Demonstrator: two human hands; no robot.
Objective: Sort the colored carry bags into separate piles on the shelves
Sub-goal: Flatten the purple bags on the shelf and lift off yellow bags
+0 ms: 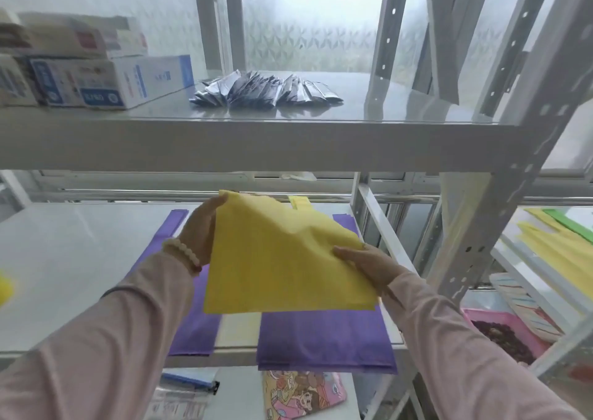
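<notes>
Both hands hold a yellow bag (282, 259) flat in the air above the purple bags (324, 339) lying on the middle shelf (64, 259). The left hand (200, 227) pinches its upper left corner, fingers closed on the fabric. The right hand (369, 265) clamps the right edge.

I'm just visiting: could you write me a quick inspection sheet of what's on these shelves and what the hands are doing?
Surface: white middle shelf, mostly bare on the left.
Job's things: yellow bag held above purple bags; yellow and green bags on the right shelf.
Clutter: boxes and dark sachets on the upper shelf; pink tray lower right.
Grippers: left hand and right hand both grip the yellow bag.
Cables: nothing seen.
Surroundings: frosted window behind.
</notes>
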